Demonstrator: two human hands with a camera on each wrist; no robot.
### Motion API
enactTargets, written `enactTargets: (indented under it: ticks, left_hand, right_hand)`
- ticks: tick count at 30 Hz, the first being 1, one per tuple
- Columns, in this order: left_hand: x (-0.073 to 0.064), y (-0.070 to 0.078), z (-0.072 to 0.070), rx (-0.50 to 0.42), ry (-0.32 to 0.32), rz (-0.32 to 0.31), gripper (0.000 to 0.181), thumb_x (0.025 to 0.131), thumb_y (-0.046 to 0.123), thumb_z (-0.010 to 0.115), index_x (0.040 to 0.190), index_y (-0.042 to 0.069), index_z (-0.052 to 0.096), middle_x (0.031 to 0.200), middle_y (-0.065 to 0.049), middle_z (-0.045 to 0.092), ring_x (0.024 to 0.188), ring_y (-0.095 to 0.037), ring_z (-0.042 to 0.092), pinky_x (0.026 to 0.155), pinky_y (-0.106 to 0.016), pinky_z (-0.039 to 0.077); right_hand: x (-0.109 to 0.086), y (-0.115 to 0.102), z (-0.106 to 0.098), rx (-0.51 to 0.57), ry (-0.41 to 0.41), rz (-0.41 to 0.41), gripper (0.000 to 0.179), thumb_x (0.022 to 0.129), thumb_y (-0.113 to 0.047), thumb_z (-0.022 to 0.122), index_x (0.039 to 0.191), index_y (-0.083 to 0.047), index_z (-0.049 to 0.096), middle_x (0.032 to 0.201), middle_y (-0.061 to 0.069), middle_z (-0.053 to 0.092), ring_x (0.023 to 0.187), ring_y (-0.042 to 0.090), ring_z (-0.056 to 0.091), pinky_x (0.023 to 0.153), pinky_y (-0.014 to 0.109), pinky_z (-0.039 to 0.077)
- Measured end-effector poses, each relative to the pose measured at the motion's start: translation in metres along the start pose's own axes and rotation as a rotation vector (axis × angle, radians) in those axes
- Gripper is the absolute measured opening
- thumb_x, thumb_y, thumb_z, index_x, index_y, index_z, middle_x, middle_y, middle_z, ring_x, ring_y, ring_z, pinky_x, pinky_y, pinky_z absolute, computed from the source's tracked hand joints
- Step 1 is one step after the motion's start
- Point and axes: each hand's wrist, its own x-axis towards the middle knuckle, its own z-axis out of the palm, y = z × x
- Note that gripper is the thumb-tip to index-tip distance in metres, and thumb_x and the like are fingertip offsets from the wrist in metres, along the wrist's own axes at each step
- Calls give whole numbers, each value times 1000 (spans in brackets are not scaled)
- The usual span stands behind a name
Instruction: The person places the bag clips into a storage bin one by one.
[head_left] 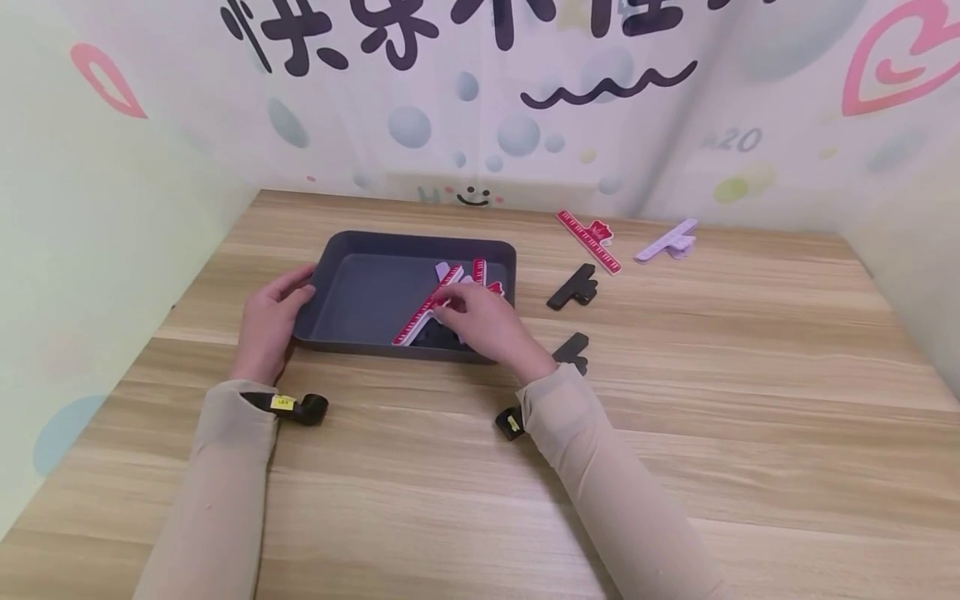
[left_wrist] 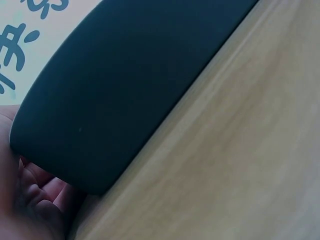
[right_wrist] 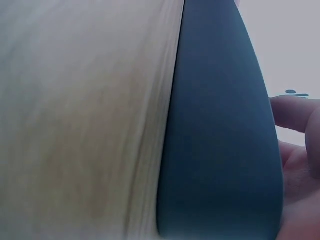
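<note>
A dark grey rectangular tray (head_left: pixel 375 292) lies on the wooden table. My left hand (head_left: pixel 270 321) grips its left end, thumb at the rim; curled fingers (left_wrist: pixel 45 192) show beside the tray's end in the left wrist view. Over the tray's right half, my right hand (head_left: pixel 483 321) pinches a red-and-white ruler-edged clip (head_left: pixel 412 327) between thumb and fingers. The clip slants across the tray. Around and under that hand lie another red clip (head_left: pixel 479 270), a lilac clip (head_left: pixel 442 271) and a black clip (head_left: pixel 435 335), partly hidden. The tray's wall (right_wrist: pixel 220 125) blocks the clips in the right wrist view.
Right of the tray, a red clip (head_left: pixel 588 242), a lilac clip (head_left: pixel 667 242) and a black clip (head_left: pixel 573 287) lie on the table (head_left: pixel 750 375). Another black clip (head_left: pixel 572 350) sits beside my right wrist, partly covered. A printed curtain (head_left: pixel 450 108) hangs behind the table's far edge.
</note>
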Motion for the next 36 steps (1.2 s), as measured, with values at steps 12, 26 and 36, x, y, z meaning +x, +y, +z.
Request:
enactTargets:
  ticks: [12,26,36]
  left_hand:
    - [1,1,1,23,-3,-1,37,88,25,56,125,18,54,125,-3,52,106,-11,46,74,-13,40]
    - [0,2,0,4,-7,-3,38,88,23,56,125,17,54,125,-3,52,108,-12,46,75,-13,40]
    - [0,1,0,16,-3,3,37,88,23,56,125,16,54,124,-3,53,107,-11,46,75,-13,40]
  right_hand:
    - [0,3,0,-36,-19,-26,36,86,-32,58,118,-18,58,98,-5,58,83,10,50,67,26,43]
    - [1,2,0,-38,-26,-39,37,87,-33,56,121,-18,56,104,-4,59,82,11,51,69,28,44]
    - [2,3,0,-82,-28,-24,39,87,-33,56,122,-18,56,101,-3,59,79,11,51,66,26,42]
